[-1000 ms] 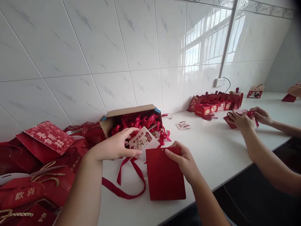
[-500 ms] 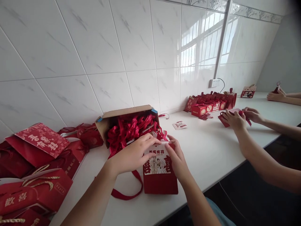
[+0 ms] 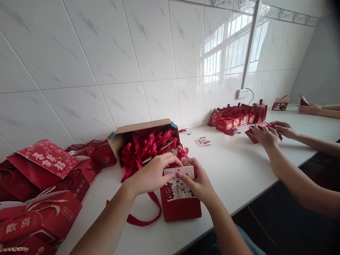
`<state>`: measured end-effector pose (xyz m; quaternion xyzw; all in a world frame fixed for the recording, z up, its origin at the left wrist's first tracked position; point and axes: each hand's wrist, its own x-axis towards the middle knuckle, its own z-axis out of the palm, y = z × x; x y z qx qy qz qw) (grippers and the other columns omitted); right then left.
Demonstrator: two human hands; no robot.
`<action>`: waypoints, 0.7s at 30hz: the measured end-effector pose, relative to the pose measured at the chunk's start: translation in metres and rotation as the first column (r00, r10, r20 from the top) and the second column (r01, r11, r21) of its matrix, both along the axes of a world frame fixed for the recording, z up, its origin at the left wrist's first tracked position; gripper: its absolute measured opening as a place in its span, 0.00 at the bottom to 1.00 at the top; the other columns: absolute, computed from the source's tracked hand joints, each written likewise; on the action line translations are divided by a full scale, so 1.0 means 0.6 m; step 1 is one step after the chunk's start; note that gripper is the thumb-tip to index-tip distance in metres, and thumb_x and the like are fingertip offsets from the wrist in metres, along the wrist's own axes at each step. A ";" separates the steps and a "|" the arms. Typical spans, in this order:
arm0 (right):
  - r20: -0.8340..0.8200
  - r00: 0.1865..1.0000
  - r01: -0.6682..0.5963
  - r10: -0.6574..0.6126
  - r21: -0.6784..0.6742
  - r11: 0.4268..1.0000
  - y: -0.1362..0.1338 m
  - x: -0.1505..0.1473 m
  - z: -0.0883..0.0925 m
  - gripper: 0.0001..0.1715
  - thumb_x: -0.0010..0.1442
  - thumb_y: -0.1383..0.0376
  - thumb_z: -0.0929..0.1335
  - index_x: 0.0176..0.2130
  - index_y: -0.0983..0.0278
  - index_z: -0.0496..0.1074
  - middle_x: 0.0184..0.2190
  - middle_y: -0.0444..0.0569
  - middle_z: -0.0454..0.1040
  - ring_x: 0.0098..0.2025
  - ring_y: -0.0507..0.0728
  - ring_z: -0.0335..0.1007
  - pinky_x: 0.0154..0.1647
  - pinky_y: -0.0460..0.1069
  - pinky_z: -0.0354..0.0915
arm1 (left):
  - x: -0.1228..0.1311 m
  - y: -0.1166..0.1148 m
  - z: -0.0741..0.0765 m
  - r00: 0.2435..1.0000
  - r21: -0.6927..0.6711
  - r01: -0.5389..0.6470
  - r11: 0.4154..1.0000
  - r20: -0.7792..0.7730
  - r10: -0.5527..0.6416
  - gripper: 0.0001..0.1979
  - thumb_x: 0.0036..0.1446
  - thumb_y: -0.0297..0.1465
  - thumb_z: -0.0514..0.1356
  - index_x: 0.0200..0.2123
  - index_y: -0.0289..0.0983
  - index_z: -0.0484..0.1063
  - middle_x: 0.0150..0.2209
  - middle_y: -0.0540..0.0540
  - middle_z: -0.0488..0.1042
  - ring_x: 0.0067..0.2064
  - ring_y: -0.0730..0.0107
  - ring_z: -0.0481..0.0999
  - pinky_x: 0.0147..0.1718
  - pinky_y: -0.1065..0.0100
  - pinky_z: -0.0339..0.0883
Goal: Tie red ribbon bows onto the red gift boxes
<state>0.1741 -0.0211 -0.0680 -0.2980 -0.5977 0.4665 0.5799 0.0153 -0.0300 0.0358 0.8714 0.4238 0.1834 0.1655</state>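
Note:
A flat red gift box (image 3: 182,207) lies on the white counter (image 3: 233,177) in front of me, with a white card (image 3: 178,187) printed with a cartoon couple and red characters on top of it. My left hand (image 3: 151,174) pinches the card's upper left edge. My right hand (image 3: 198,181) grips its upper right corner, thumb on the card. A red ribbon (image 3: 145,216) loops from the box across the counter to the left.
A tipped cardboard carton (image 3: 140,130) full of red ribbons lies behind my hands. Red gift bags (image 3: 42,166) pile up at the left. Finished red boxes (image 3: 239,117) line the wall at the right, where another person's hands (image 3: 265,136) hold a red box. A loose card (image 3: 203,141) lies mid-counter.
My left hand brought the printed card from the carton onto the red box. Both hands now hold the card's top edge, and the box has shifted slightly left and nearer.

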 end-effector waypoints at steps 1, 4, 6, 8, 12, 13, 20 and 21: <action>-0.005 1.000 -0.009 0.009 -0.002 1.000 0.000 0.000 0.000 0.17 0.54 0.55 0.70 0.38 0.60 0.62 0.45 0.48 0.67 0.35 0.53 0.67 0.33 0.47 0.65 | -0.002 0.000 0.001 1.000 0.003 -0.014 1.000 -0.007 0.015 0.08 0.57 0.31 0.56 0.39 0.43 0.71 0.41 0.48 0.72 0.43 0.64 0.71 0.39 0.66 0.66; 0.000 1.000 -0.020 0.020 -0.007 1.000 0.002 0.001 0.000 0.17 0.54 0.55 0.70 0.38 0.61 0.63 0.46 0.49 0.67 0.35 0.53 0.66 0.32 0.46 0.65 | -0.006 0.001 0.003 0.998 -0.007 -0.051 0.999 -0.032 0.051 0.06 0.56 0.33 0.57 0.37 0.43 0.71 0.41 0.49 0.72 0.42 0.65 0.71 0.36 0.68 0.66; 0.000 1.000 -0.029 0.029 -0.011 1.000 0.003 0.001 0.000 0.18 0.53 0.55 0.70 0.39 0.61 0.63 0.45 0.48 0.66 0.34 0.52 0.65 0.31 0.46 0.64 | -0.007 0.001 0.004 0.998 -0.018 -0.055 0.998 -0.038 0.055 0.06 0.56 0.32 0.57 0.37 0.43 0.71 0.41 0.50 0.72 0.41 0.66 0.71 0.34 0.69 0.65; -0.006 0.999 -0.044 0.044 -0.013 0.999 0.003 0.000 0.000 0.19 0.53 0.55 0.71 0.39 0.61 0.62 0.46 0.48 0.66 0.34 0.52 0.65 0.30 0.46 0.64 | -0.007 0.000 0.006 0.997 -0.025 -0.061 0.998 -0.044 0.060 0.05 0.56 0.32 0.57 0.37 0.43 0.71 0.41 0.50 0.71 0.40 0.66 0.70 0.32 0.69 0.64; 0.015 0.999 -0.039 0.039 -0.004 0.999 0.002 -0.001 -0.001 0.19 0.53 0.55 0.71 0.39 0.61 0.63 0.42 0.48 0.68 0.35 0.53 0.66 0.31 0.46 0.64 | -0.007 -0.002 0.010 0.997 -0.022 -0.053 0.998 -0.059 0.051 0.05 0.55 0.33 0.57 0.35 0.41 0.71 0.38 0.49 0.71 0.38 0.67 0.70 0.31 0.69 0.63; 0.021 0.999 -0.036 0.036 -0.001 0.999 0.002 -0.001 -0.001 0.19 0.53 0.55 0.71 0.39 0.61 0.63 0.41 0.47 0.68 0.34 0.53 0.66 0.31 0.46 0.63 | -0.008 -0.002 0.011 0.997 -0.018 -0.046 0.999 -0.058 0.045 0.05 0.55 0.33 0.57 0.35 0.41 0.71 0.37 0.49 0.71 0.38 0.67 0.70 0.31 0.69 0.63; 0.038 0.999 -0.017 0.016 0.021 1.000 0.003 0.000 -0.002 0.21 0.52 0.55 0.71 0.40 0.60 0.63 0.39 0.46 0.68 0.35 0.54 0.67 0.34 0.47 0.65 | -0.011 -0.002 0.015 0.996 -0.010 -0.037 0.999 -0.079 0.036 0.05 0.56 0.33 0.57 0.36 0.42 0.70 0.37 0.50 0.71 0.37 0.67 0.69 0.32 0.69 0.63; 0.042 0.999 -0.013 0.011 0.026 1.000 0.003 0.001 -0.001 0.21 0.52 0.55 0.71 0.41 0.60 0.63 0.39 0.46 0.68 0.35 0.54 0.67 0.34 0.47 0.65 | -0.011 -0.003 0.015 0.996 -0.007 -0.036 0.999 -0.080 0.036 0.05 0.56 0.33 0.57 0.36 0.41 0.70 0.37 0.49 0.71 0.37 0.67 0.69 0.32 0.69 0.63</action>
